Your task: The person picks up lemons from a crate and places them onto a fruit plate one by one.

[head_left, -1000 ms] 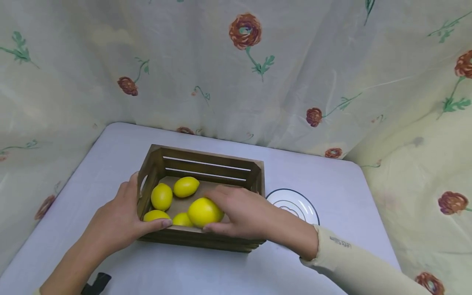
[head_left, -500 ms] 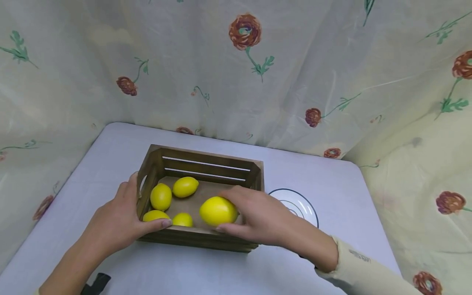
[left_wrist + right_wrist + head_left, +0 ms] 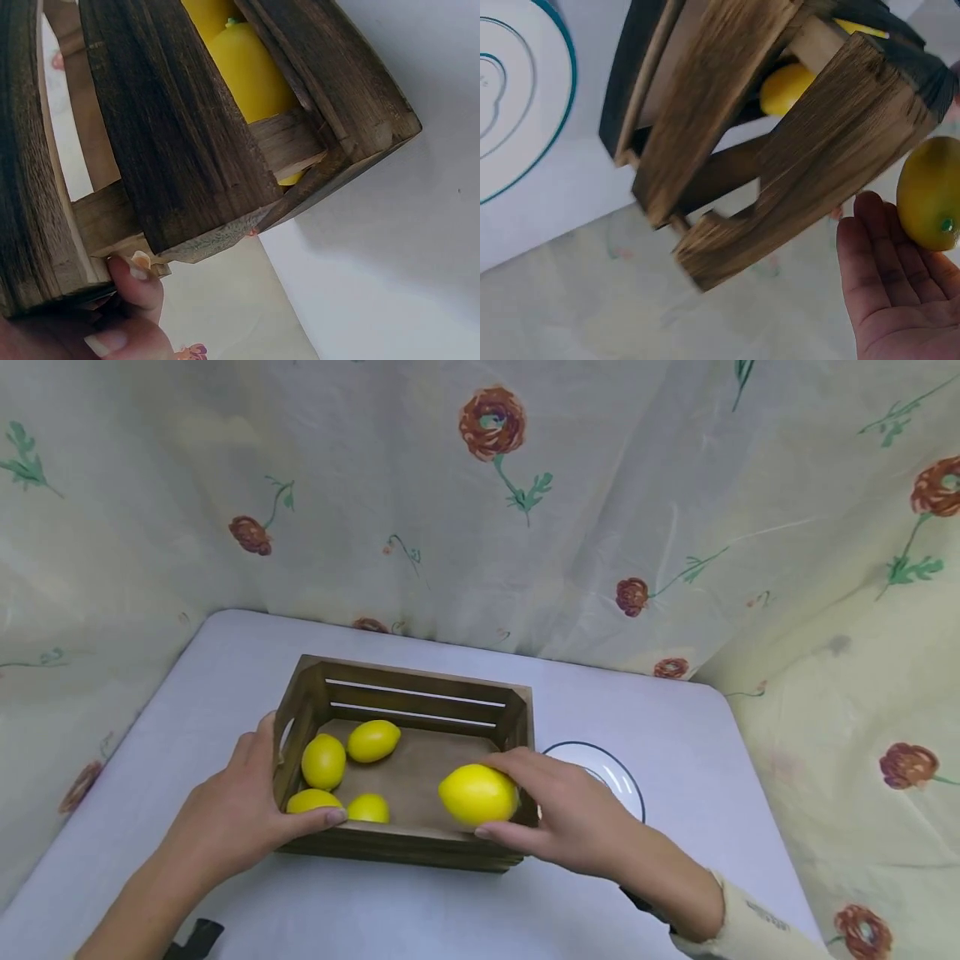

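A brown slatted wooden crate (image 3: 397,845) stands on the white table, with several yellow lemons (image 3: 373,741) on its floor toward the left. My left hand (image 3: 225,814) grips the crate's left front corner, thumb over the front rim and fingers on the end wall. In the left wrist view, its fingertips (image 3: 139,289) show at the wood. Between thumb and fingers, my right hand (image 3: 573,810) holds one lemon (image 3: 478,794) at the crate's right front, overlapping the rim in the head view. The right wrist view shows this lemon (image 3: 934,191) against the fingers, beside the slats.
A white plate (image 3: 626,781) with a dark blue rim lies right of the crate, partly hidden by the right hand. Near the left forearm is a black object (image 3: 197,939) at the table's front. A floral curtain (image 3: 375,460) hangs behind and beside the table.
My right hand has moved right with the lemon, from beside the other lemons toward the crate's right end. The left hand keeps its grip on the crate.
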Available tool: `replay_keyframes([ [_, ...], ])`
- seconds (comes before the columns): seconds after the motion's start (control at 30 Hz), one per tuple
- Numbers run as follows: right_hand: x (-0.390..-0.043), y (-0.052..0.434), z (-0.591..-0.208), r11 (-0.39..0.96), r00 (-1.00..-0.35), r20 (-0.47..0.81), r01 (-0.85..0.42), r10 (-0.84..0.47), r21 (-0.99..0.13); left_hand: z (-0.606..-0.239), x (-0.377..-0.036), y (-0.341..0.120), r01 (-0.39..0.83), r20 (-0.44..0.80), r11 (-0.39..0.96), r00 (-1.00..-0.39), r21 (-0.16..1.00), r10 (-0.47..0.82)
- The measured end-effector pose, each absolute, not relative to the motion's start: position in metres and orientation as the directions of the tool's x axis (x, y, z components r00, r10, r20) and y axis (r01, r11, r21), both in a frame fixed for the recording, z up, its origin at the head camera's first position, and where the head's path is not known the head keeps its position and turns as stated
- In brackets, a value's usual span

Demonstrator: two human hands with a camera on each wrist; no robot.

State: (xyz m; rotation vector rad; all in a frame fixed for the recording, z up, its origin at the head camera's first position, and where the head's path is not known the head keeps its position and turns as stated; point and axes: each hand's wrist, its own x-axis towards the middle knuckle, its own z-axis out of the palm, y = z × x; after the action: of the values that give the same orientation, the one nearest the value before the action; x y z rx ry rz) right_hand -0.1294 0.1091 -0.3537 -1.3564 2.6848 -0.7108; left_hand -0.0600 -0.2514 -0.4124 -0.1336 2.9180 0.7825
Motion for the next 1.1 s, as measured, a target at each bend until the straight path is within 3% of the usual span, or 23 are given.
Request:
replay_keyframes([
  [0.2, -0.13, 0.14, -0.357, 0.565, -0.702, 0.231, -0.69, -0.673, -0.452, -0.412, -0.06, -0.249, -0.115, -0.137, 0.866, -0.989, 0.487, -0.054],
  [0.43, -0.126, 0.17, -0.365, 0.648, -0.808, 0.226, -0.575, -0.544, -0.499, -0.413, -0.058, -0.25, -0.125, -0.154, 0.863, -0.987, 0.489, -0.056],
  [0.77, -0.121, 0.195, -0.383, 0.705, -0.85, 0.247, -0.525, -0.466, -0.476, -0.415, -0.057, -0.251, -0.122, -0.153, 0.858, -0.987, 0.498, -0.052],
  [1.1, -0.127, 0.215, -0.413, 0.768, -0.916, 0.135, -0.391, -0.377, -0.508, -0.416, -0.058, -0.249, -0.126, -0.151, 0.854, -0.987, 0.505, -0.057],
])
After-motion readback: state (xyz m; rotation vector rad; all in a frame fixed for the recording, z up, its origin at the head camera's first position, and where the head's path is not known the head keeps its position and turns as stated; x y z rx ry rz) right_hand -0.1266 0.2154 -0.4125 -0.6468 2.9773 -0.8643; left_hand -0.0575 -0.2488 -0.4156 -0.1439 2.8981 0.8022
